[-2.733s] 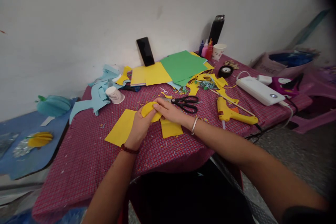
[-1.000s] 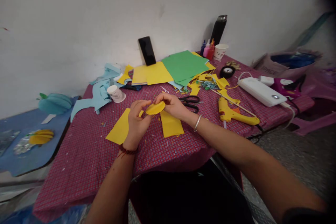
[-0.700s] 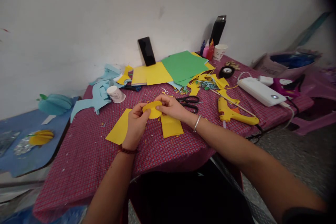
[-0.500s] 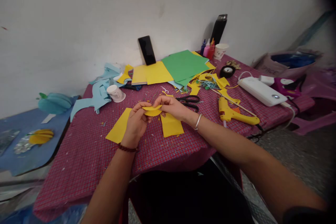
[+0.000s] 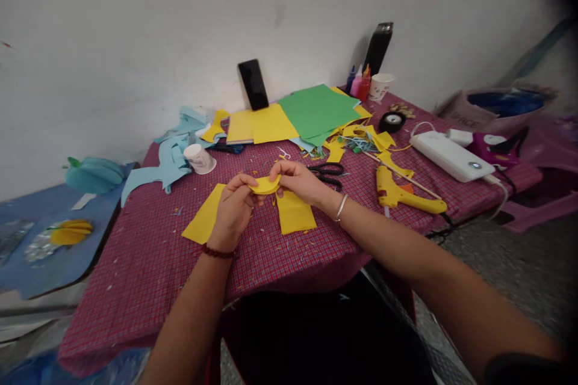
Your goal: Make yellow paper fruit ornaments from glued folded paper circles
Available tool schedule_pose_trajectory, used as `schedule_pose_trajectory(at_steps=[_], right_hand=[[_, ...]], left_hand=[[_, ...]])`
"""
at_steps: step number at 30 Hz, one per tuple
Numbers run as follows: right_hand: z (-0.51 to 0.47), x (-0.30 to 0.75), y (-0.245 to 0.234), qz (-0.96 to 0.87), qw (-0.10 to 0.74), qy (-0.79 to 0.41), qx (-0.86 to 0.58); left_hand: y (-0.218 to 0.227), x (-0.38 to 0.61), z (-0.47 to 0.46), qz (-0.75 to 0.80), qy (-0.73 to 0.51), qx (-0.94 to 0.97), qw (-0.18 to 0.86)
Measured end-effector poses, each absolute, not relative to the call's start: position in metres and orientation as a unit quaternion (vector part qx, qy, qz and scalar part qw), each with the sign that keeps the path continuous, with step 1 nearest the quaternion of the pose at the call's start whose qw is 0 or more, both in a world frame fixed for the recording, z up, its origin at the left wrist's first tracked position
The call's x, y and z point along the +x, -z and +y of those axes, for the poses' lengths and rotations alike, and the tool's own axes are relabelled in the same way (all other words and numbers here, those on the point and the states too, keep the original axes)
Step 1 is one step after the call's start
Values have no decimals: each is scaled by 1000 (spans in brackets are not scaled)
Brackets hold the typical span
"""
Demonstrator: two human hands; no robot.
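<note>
Between my two hands is a small folded piece of yellow paper [image 5: 265, 186], curved along its lower edge. My left hand [image 5: 235, 207] pinches its left end, and my right hand [image 5: 298, 182] grips the right end with thumb and fingers. Below them on the cloth, one yellow sheet [image 5: 205, 216] lies partly behind my left hand. Another yellow paper piece [image 5: 295, 215] rests under my right wrist. Black-handled scissors [image 5: 329, 174] lie just beyond my right hand, their blades hidden by it.
A yellow glue gun [image 5: 400, 192] and a white power bank [image 5: 451, 156] are on the right. Green sheets [image 5: 318, 111], paper scraps and a leaning phone [image 5: 253, 84] line the back. A paper cup [image 5: 199, 159] tilts at left, near blue scraps [image 5: 169, 162]. Paper pumpkins [image 5: 94, 174] sit far left.
The yellow piece's two layers, apart at the edge before, now look pressed closer together. Both hands keep their pinch and have barely shifted.
</note>
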State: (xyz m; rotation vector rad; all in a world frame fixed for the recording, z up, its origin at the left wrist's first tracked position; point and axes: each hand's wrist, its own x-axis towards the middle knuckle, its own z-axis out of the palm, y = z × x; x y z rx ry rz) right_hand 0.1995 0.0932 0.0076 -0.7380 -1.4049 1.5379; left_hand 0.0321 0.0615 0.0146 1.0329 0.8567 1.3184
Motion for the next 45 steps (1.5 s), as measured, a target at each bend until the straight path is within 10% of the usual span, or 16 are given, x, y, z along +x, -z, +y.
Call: schedule_pose_trajectory(at_steps=[15, 33, 45], right_hand=[[92, 200, -9, -653, 398, -588, -263], [94, 197, -2, -695, 433, -492, -297], [95, 202, -2, -774, 495, -261, -295]], left_hand=[[-11, 23, 65, 420, -440, 472, 637], [-4, 25, 64, 459, -535, 554, 444], [-6, 28, 66, 453, -457, 398, 653]])
